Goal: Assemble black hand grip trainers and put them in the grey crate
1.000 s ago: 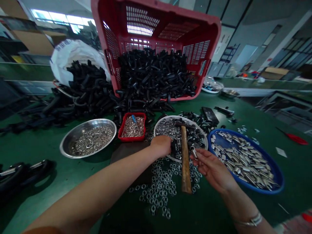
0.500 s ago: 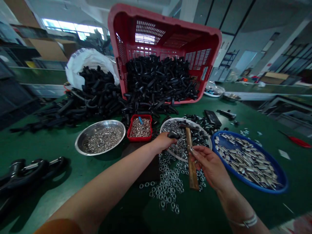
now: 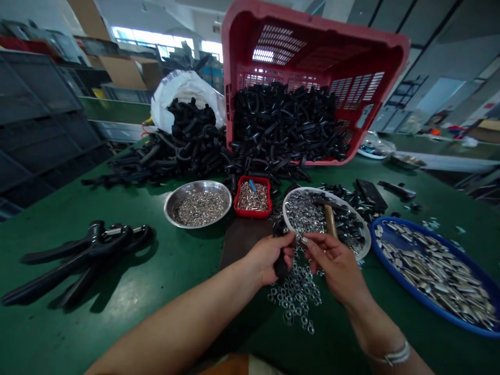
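My left hand [image 3: 269, 257] is closed around a small black plastic part [image 3: 279, 266], held over loose metal washers [image 3: 297, 297] on the green table. My right hand [image 3: 334, 265] pinches a small silver metal piece [image 3: 303, 240] right beside the black part, fingertips nearly touching the left hand. Just behind both hands stands a white bowl [image 3: 353, 211] of washers and black bits, with a wooden-handled hammer [image 3: 330, 219] lying across it.
A blue tray [image 3: 385, 245] of metal sleeves lies at right. A steel bowl [image 3: 172, 200] and a small red tray [image 3: 253, 197] of small metal parts sit behind. A tipped red crate [image 3: 312, 41] spills black handles [image 3: 281, 125]. Assembled black handles [image 3: 82, 255] lie at left.
My left hand has drawn back from the white bowl with the black part, and both hands have come together in front of it. The view has shifted left.
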### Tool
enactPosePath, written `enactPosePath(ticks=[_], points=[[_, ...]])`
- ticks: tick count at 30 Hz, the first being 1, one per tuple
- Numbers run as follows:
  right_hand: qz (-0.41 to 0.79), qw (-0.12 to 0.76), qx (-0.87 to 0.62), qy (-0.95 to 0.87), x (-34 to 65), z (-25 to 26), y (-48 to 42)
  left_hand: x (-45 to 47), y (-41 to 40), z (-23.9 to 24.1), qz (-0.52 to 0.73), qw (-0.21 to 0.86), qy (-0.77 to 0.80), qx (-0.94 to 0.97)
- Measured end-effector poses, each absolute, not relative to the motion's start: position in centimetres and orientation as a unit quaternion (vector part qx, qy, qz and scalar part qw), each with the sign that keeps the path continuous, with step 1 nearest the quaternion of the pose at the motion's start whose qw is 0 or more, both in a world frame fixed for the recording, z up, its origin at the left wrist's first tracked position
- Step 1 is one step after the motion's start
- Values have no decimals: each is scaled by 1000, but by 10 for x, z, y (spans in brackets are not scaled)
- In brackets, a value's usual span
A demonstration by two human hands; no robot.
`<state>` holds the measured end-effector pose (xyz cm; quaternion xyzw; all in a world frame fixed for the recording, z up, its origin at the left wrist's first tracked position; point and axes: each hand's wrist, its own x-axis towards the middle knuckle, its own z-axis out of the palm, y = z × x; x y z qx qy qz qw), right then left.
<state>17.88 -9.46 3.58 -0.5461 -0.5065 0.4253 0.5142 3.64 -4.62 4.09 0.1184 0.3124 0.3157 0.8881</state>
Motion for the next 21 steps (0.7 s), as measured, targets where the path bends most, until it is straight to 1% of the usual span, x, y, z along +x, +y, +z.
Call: enactPosePath(ticks=[7, 9, 11, 14, 16, 21], points=[[426, 499, -565, -500, 176, 32, -94, 30, -51, 39, 312, 906, 285, 36], [402, 505, -584, -492, 174, 34, -92, 33, -55, 37, 334, 897, 288, 31], [351, 527, -594, -496, 169, 39, -91, 37, -60, 33, 354, 884, 304, 38], [310, 549, -569, -528, 160, 46, -88, 41, -66, 29, 360, 881, 303, 47], [321, 547, -540, -553, 155, 53, -87, 39, -68, 27, 346, 890, 292, 58], [321, 529, -503, -603, 150, 69, -81, 24, -64, 26, 266, 907, 311, 97]])
